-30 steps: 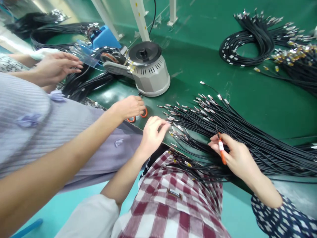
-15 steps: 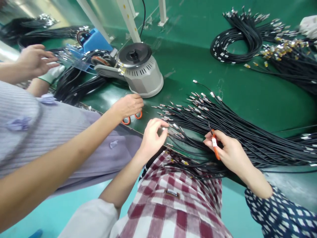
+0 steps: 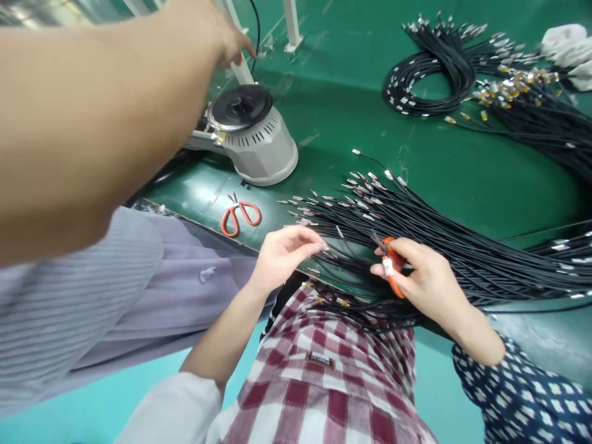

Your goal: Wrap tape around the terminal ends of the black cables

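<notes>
My left hand (image 3: 287, 254) pinches the tip of a black cable (image 3: 332, 251) between thumb and forefinger, close to the table edge. In my right hand (image 3: 423, 277) are orange-handled scissors (image 3: 391, 271), with the fingers around the handles and the blades pointing up and left. A white label is stuck on one handle. Under and beyond both hands spreads a large bundle of black cables (image 3: 453, 234); many ends carry white tags and metal tips. More cables hang over the edge onto my checked apron (image 3: 324, 364).
Red-handled scissors (image 3: 240, 214) lie left of my left hand. Behind them stands a grey round machine (image 3: 261, 142). A co-worker's arm (image 3: 106, 117) reaches across the upper left. A coiled cable bundle (image 3: 393, 92) and yellow-tipped cables (image 3: 518, 89) lie farther back on the green table (image 3: 342, 111).
My left thumb and forefinger have closed on a cable tip. The scissors in my right hand have turned, their handles spread wider. The co-worker's hand left the red-handled scissors and reached up past the machine.
</notes>
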`<state>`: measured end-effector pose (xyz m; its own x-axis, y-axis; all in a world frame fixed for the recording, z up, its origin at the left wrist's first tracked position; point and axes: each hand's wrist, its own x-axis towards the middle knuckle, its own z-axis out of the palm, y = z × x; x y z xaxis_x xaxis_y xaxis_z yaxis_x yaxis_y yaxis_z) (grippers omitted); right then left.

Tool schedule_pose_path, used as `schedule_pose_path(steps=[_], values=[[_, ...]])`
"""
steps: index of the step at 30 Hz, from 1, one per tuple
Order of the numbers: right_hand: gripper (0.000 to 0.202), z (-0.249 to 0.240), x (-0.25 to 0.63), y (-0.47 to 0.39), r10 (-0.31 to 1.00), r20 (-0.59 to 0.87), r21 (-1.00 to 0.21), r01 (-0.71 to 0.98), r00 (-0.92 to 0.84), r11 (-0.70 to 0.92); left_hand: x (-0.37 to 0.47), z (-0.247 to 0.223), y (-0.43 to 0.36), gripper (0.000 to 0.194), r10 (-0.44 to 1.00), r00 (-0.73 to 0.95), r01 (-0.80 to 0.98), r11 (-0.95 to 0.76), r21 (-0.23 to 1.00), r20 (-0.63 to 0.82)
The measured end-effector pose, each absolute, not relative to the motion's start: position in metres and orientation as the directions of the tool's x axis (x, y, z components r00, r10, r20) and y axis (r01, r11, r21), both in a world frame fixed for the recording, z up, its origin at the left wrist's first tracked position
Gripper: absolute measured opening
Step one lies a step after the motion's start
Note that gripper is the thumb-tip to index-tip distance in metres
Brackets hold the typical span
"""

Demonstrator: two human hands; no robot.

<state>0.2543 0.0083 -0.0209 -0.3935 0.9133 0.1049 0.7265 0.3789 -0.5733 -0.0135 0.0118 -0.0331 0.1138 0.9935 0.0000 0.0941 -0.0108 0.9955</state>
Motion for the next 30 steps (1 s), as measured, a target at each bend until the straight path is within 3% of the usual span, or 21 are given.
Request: schedule_pose_path(steps=[3,8,15,30], values=[[0.041,-0.002,0.246,0.009,0.836,0.168,-0.477,0.699,-0.523,0.533,-0.007,-0.02,0.001,0.007,0.985,0.106,-0.121,0.152,0.981,-0.14],[0.046,0.014,0.234,0.013,0.754,0.18,-0.376,0.664,-0.632,0.646,0.003,-0.013,-0.005,0.002,0.984,0.085,-0.287,0.172,0.942,-0.153],[0.046,0.012,0.23,0.014,0.751,0.134,-0.335,0.683,-0.647,0.648,0.007,-0.013,-0.007,0.001,0.983,0.078,-0.312,0.182,0.933,-0.166],[0.056,0.015,0.23,0.017,0.743,-0.006,-0.424,0.675,-0.669,0.604,0.01,-0.017,-0.009,0.01,0.979,0.064,-0.337,0.203,0.919,-0.193]])
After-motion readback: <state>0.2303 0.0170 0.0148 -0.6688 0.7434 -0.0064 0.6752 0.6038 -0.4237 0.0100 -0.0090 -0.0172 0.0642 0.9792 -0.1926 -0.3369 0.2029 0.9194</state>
